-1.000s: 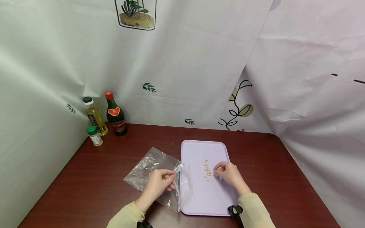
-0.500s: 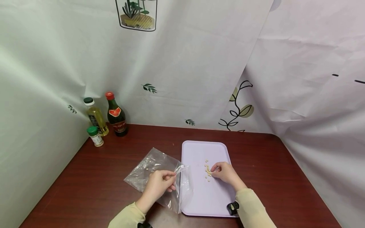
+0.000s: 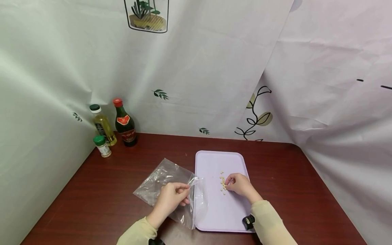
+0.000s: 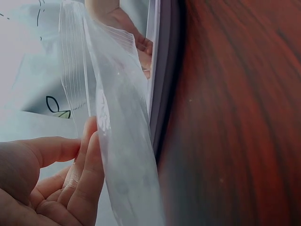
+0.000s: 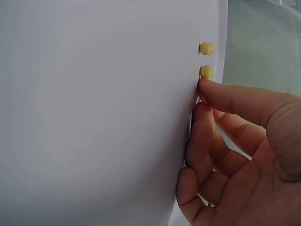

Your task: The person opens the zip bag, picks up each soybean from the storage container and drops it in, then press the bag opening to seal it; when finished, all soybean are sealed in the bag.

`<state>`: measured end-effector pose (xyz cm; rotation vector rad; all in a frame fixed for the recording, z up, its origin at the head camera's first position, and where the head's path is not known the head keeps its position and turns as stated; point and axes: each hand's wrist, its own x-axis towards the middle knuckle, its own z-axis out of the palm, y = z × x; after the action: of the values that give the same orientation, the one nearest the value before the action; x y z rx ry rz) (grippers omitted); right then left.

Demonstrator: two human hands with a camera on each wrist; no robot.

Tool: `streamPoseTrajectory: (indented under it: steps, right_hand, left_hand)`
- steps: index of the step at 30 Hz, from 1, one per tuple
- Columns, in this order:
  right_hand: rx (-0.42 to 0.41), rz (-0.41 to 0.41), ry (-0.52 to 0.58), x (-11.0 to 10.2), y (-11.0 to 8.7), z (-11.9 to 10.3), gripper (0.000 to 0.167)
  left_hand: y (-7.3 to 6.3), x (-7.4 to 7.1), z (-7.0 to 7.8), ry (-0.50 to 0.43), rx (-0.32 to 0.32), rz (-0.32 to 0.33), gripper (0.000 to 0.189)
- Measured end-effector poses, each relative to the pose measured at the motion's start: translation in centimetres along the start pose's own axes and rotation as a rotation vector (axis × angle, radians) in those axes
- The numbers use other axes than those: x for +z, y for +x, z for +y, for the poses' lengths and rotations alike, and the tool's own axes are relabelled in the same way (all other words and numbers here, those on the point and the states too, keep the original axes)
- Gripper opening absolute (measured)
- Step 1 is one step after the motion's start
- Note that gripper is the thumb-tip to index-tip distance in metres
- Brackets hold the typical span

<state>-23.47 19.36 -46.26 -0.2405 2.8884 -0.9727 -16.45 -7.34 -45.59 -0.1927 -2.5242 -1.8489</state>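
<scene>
My left hand (image 3: 170, 197) pinches the edge of a clear zip-top plastic bag (image 3: 150, 187) near its mouth; thumb and fingers meet at the film in the left wrist view. The bag's mouth overlaps the left side of a pale lilac tray (image 3: 220, 214). A small round bead-like thing (image 3: 158, 181) shows inside the bag. On the tray lie several small round yellow beans (image 3: 221, 190). My right hand (image 3: 241, 185) is down at them, thumb and forefinger tips close together beside a bean (image 5: 206, 72). I cannot tell whether a bean is between those tips.
The tray lies on a dark red-brown wooden table (image 3: 101, 190). At the back left stand a bottle of yellow oil (image 3: 104, 128), a dark red-capped bottle (image 3: 125, 127) and a small green-capped seasoning jar (image 3: 103, 149). A printed cloth (image 3: 196, 75) hangs behind.
My right hand has moved slightly left over the tray, its fingertips going from beside the beans to right among them. My left hand keeps its pinch on the bag.
</scene>
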Motion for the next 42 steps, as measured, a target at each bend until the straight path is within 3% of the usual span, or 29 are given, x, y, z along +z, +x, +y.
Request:
streamPoseTrajectory:
  steps: [21, 42]
  right_hand:
    - [0.014, -0.002, 0.041, -0.7, -0.8, -0.9, 0.014]
    - [-0.168, -0.003, 0.096, 0.1, -3.1, -3.0, 0.008]
  left_hand:
    - [0.6, 0.0, 0.9, -0.016, 0.026, 0.009, 0.018]
    - [0.3, 0.1, 0.8, -0.017, 0.03, 0.008, 0.019]
